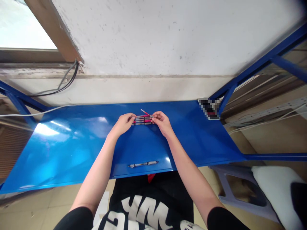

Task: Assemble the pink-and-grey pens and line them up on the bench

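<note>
Several slim pens with pink-red and dark parts lie side by side in a row on the blue table. My left hand is closed at their left ends, thumb and fingers pinching there. At the right ends, my right hand is closed on a thin red-and-white pen. This pen slants up to the left, above the row. My right fingertips hide its lower end. Nearer to my body, a grey and clear pen lies by itself on the table.
A pixelated item sits at the table's back right corner. A white cable crosses the back left corner. Blue metal frames flank the table, and a white wall stands behind. A grey stool is at the lower right.
</note>
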